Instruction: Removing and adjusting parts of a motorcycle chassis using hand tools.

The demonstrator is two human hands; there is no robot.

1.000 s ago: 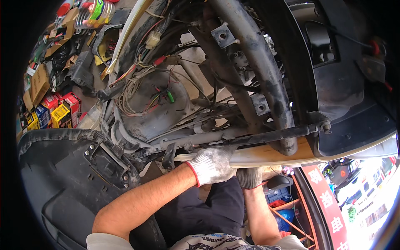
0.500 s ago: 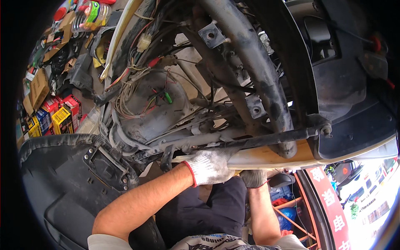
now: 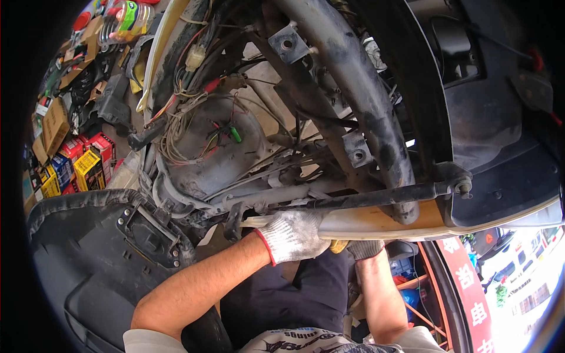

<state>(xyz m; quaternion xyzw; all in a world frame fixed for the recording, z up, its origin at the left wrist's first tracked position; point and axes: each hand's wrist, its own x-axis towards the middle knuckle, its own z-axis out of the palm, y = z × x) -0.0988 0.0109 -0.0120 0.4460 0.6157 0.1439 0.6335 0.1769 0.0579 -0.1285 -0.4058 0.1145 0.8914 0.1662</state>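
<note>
My left hand (image 3: 296, 236), in a white knit glove with a red cuff, is closed on the edge of a pale plastic body panel (image 3: 376, 230); its fingertips are hidden. My right hand (image 3: 366, 249), in a greyish glove, is just below the panel, partly covered by it. A yellow handle end (image 3: 338, 246) sticks out of that hand toward the left one; the rest of the tool is hidden. Above both hands runs a black rod (image 3: 376, 196) with a bolted end, alongside the stripped scooter frame (image 3: 359, 76).
Bundled wires (image 3: 176, 138) and a green connector (image 3: 235, 135) lie over the dark inner housing. A black scooter seat (image 3: 94, 259) is tipped open at left. Small boxes (image 3: 89, 169) and a clear plastic jar (image 3: 125, 22) stand on the cluttered floor. An orange rack (image 3: 425, 276) is at lower right.
My right hand has shifted slightly right and turned, and the yellow handle end now shows beside it. My left hand stays at the panel edge, hardly moved.
</note>
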